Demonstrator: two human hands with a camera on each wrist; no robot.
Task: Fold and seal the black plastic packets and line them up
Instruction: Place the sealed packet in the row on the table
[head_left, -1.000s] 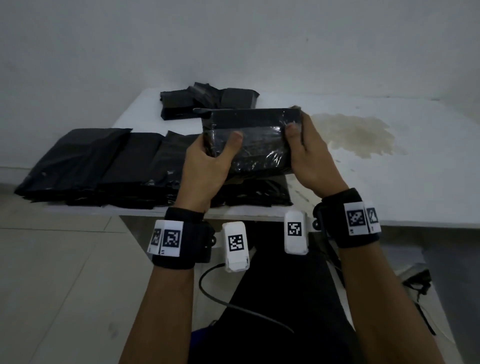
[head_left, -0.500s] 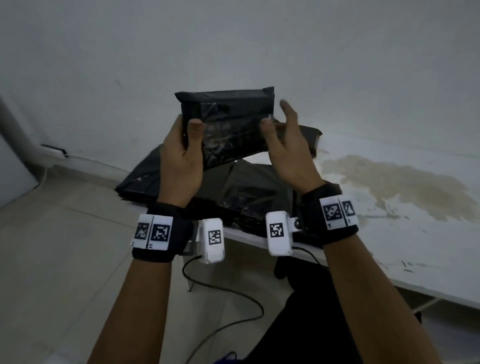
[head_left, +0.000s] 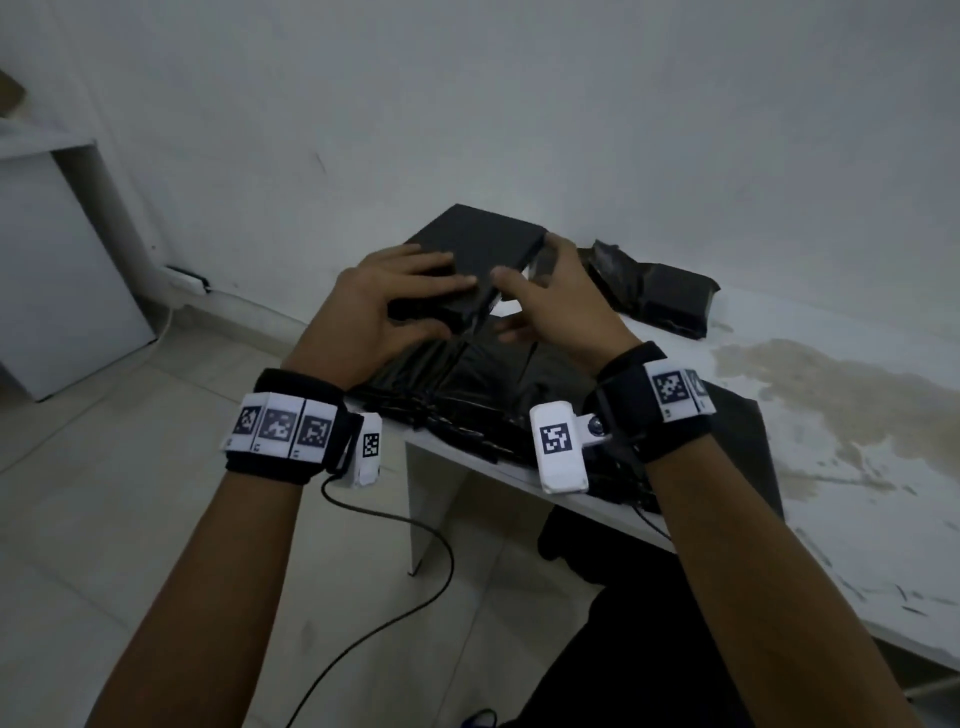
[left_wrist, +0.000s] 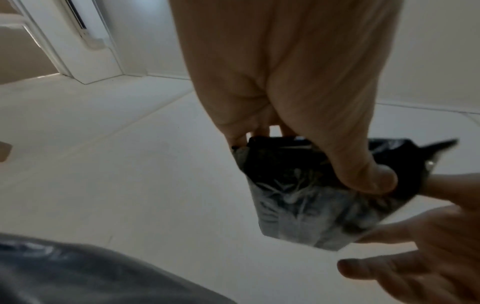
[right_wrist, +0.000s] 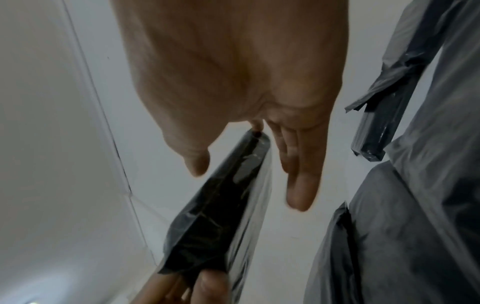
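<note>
- Head view shows the left hand (head_left: 387, 312) gripping a folded black packet (head_left: 475, 260), fingers over its top and thumb under the near edge, held above the row of packets (head_left: 467, 384) on the tabletop (head_left: 831, 467).
- Right hand (head_left: 558, 306) sits just beside the packet's right edge with fingers loose and straight — the right wrist view shows them apart from the plastic, holding nothing.
- Left wrist view: the thumb (left_wrist: 363, 170) presses the crinkled face of the packet, which looks folded and closed.
- Step in hand, as I judge it: placing this packet at the far-left end of the row.
- Next move calls for lowering it flat, edges square with its neighbour — slippery film may slide.
- Beyond the right hand lies another small pile (head_left: 654, 296).
</note>
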